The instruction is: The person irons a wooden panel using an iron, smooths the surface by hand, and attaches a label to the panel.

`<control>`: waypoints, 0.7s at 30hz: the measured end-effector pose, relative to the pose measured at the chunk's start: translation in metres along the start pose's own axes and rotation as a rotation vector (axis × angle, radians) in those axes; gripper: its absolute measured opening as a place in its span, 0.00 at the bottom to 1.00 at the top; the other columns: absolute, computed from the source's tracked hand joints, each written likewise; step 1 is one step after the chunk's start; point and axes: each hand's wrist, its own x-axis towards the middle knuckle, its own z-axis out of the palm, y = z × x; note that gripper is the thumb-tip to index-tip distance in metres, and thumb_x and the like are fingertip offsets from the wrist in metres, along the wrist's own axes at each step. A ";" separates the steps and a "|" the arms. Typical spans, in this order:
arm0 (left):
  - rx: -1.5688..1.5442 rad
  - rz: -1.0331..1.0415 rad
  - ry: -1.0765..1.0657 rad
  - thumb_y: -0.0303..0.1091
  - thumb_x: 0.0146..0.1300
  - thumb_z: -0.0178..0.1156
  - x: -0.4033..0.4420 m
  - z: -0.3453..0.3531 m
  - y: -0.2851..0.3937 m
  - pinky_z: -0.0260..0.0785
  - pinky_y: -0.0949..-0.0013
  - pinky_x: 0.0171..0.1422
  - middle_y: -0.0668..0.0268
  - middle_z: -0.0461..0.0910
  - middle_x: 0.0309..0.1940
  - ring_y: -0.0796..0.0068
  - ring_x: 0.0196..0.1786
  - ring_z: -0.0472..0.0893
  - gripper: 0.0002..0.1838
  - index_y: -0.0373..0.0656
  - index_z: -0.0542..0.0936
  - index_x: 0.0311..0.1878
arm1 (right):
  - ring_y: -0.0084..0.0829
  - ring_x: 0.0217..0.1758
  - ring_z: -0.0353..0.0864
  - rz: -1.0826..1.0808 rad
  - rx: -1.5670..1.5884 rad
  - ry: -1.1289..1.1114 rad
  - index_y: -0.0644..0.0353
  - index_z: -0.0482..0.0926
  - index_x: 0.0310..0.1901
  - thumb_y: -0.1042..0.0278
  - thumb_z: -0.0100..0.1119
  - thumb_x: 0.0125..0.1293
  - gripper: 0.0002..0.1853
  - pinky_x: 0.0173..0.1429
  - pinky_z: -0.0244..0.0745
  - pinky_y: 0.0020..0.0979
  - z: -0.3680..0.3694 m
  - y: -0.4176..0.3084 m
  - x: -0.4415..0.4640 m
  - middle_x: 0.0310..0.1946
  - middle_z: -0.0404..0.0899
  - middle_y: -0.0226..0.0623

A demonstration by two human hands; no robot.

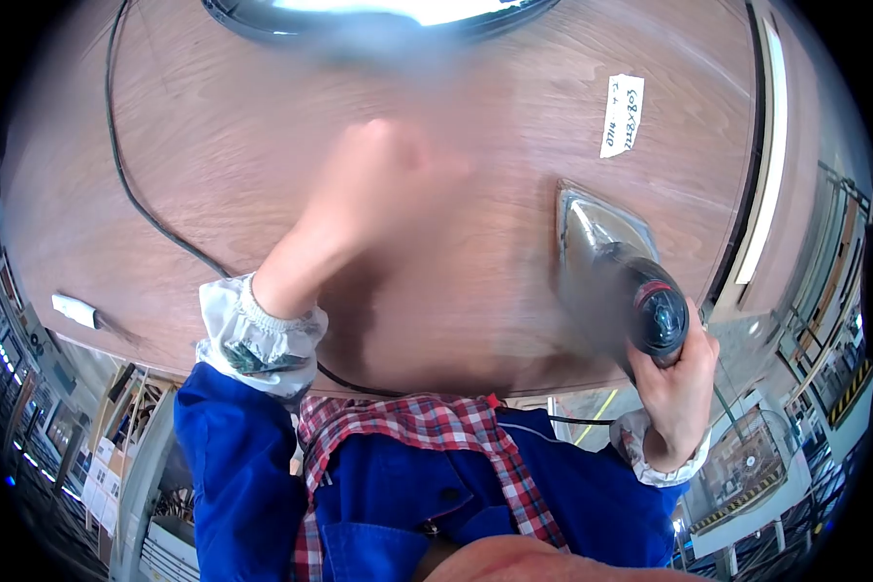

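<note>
My right hand (pixel 677 388) is wrapped round the dark handle of an iron (pixel 606 228), near the right side of a wood-grained board (pixel 436 320). The iron's pointed metal plate faces away from me on the board. Over the middle of the board is my left hand (pixel 373 179), its fingers smeared by a blur, so what they hold or touch cannot be made out. A paper label (pixel 622 116) with handwriting lies beyond the iron.
A dark cable (pixel 126 184) curves over the board's left side and along its near edge. A white scrap (pixel 75 310) lies at the left. A bright, dark-rimmed object (pixel 378 12) is at the far edge. Racks (pixel 824 301) stand at the right.
</note>
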 end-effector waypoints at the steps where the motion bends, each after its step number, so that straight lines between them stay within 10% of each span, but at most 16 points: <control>1: 0.004 0.005 0.002 0.42 0.59 0.66 0.001 0.001 -0.001 0.54 0.79 0.08 0.67 0.71 0.06 0.82 0.07 0.68 0.23 0.44 0.67 0.16 | 0.46 0.30 0.83 0.003 0.002 -0.005 0.65 0.74 0.38 0.77 0.65 0.49 0.14 0.34 0.74 0.32 0.000 0.000 0.001 0.25 0.80 0.47; 21: -0.043 -0.003 -0.051 0.40 0.61 0.65 0.011 0.008 0.003 0.54 0.82 0.08 0.68 0.70 0.06 0.83 0.08 0.71 0.21 0.44 0.70 0.16 | 0.48 0.29 0.80 -0.249 -0.270 -0.118 0.64 0.68 0.42 0.75 0.67 0.45 0.22 0.32 0.74 0.42 0.002 -0.024 0.026 0.27 0.78 0.46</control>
